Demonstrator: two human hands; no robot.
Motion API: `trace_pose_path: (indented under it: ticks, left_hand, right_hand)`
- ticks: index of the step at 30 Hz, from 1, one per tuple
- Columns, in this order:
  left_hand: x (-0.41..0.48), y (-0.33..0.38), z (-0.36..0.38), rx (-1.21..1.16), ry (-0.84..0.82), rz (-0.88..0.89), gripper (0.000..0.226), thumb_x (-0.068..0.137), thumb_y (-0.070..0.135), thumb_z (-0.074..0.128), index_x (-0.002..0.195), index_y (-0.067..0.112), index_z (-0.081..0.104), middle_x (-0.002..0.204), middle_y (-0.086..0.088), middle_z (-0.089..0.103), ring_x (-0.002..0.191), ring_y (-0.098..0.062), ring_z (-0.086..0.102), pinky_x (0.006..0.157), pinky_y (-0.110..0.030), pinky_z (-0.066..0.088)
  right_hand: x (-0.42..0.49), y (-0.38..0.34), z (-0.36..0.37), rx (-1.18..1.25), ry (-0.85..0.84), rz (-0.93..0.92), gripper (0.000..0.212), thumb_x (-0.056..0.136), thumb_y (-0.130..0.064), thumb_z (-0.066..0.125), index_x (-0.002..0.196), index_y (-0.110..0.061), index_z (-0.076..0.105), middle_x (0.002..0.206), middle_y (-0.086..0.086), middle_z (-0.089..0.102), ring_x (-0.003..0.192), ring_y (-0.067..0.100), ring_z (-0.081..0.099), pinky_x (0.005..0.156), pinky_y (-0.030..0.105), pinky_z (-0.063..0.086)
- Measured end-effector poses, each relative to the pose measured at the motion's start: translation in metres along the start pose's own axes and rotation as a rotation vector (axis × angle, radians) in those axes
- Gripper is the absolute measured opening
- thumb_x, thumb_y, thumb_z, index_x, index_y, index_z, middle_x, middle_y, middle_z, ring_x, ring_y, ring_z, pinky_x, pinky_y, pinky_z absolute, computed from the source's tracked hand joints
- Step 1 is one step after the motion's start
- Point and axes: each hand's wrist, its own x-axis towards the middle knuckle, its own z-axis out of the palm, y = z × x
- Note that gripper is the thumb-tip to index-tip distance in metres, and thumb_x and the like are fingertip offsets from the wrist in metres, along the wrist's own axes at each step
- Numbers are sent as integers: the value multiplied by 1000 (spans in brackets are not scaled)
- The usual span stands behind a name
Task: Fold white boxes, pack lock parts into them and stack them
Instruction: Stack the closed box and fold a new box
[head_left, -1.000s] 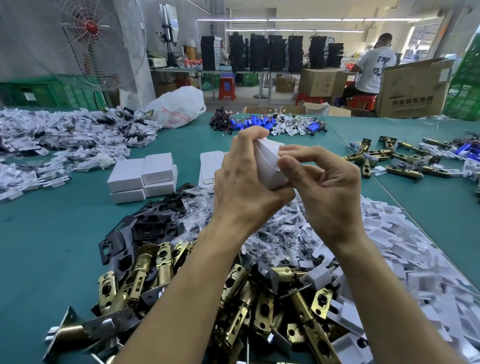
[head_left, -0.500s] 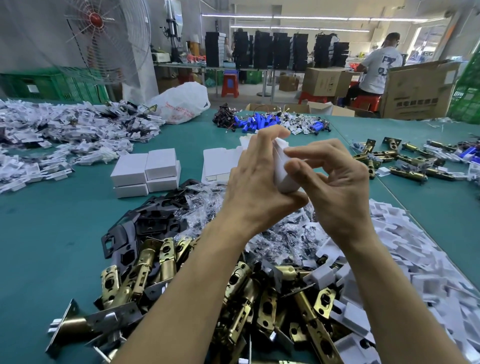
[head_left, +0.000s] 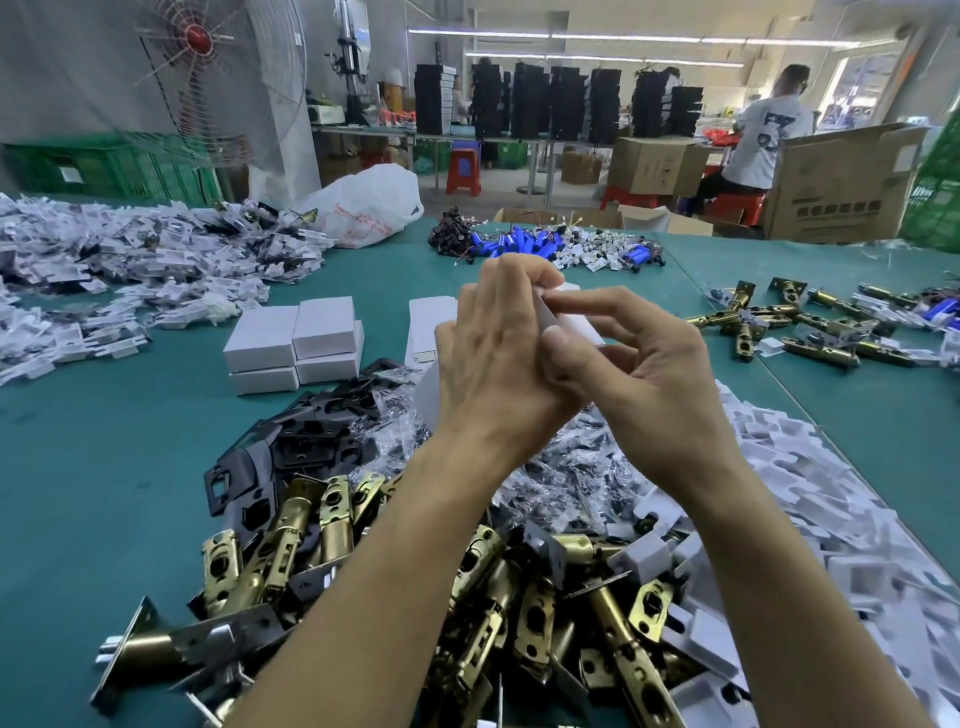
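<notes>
Head view: white box (head_left: 575, 326) in left hand (head_left: 493, 374), long axis diagonal, up-right.

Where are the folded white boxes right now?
Head view, left of centre on the teal table: folded white boxes stand beyond the black plates, just left of the flat box blanks.

Left grip (head_left: 498, 364), right grip (head_left: 641, 382) round box (head_left: 575, 325)

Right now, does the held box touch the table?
No, the left hand and right hand hold the white box above the lock parts.
</notes>
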Motion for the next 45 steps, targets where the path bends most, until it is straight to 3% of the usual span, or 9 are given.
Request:
trace_pose_path:
  ticks: [6,9,12,14,17,25,30,37,45]
  left_hand:
    - [2,1,-1,-281,-38,58,82,73,32,87,136,28,34,135,11,40,123,-11,45,98,-33,50]
    - [8,5,-5,-386,147,-4,39,80,33,78,106,19,52,102,6,56,87,2,55,71,-13,49]
    - [13,4,-13,-714,28,-451,37,89,48,68,88,14,56,73,6,57,55,-2,55,52,-20,46]
    - [16,3,-17,-967,-277,-801,69,79,71,58,110,10,58,87,-5,68,63,-13,68,52,-29,53]
    - [17,-2,-22,-1341,-568,-861,104,67,83,47,137,6,51,118,-18,70,96,-32,73,72,-44,59]
    - [18,-4,-24,-1595,-383,-778,90,56,55,81,122,-2,58,97,-14,69,98,-30,69,83,-60,55]
    - [20,-4,-25,-1436,-116,-840,79,59,40,87,125,12,53,88,-7,68,72,-21,71,64,-37,59]
    - [24,-11,-17,-988,260,-701,78,58,20,94,112,23,37,102,5,64,90,-17,66,80,-46,59]
    - [25,-8,-18,-987,280,-595,58,65,57,76,111,38,46,95,12,65,71,5,65,70,-21,53]
  right_hand:
    - [2,7,-10,-105,223,2,17,90,-10,68,100,-24,69,90,1,73,75,28,72,63,51,58]
    - [6,9,-19,-38,405,5,21,92,-9,67,111,-16,63,106,5,69,97,22,70,79,40,60]
    - [8,4,-16,-9,474,-119,36,91,-6,67,125,-7,56,121,11,63,111,17,65,83,22,57]
    - [5,4,-12,-26,399,-199,48,89,-7,68,134,-10,50,127,15,57,117,18,62,84,27,59]
    - [2,7,-10,-157,220,-253,68,82,-13,70,144,-18,41,121,8,51,116,14,58,86,30,59]
    - [-2,10,-2,-296,-59,-237,61,76,-14,82,129,-30,55,120,1,60,110,8,58,84,10,47]
    - [0,9,-4,-257,-105,-80,41,88,-38,70,128,-32,62,108,-16,66,98,0,64,89,21,52]
    - [-9,22,15,-661,-425,88,18,87,-33,69,104,-32,66,91,-14,56,87,8,56,83,36,50]
    - [-19,9,49,-771,-753,-12,31,87,-15,57,114,-27,66,111,3,63,110,24,52,84,32,41]
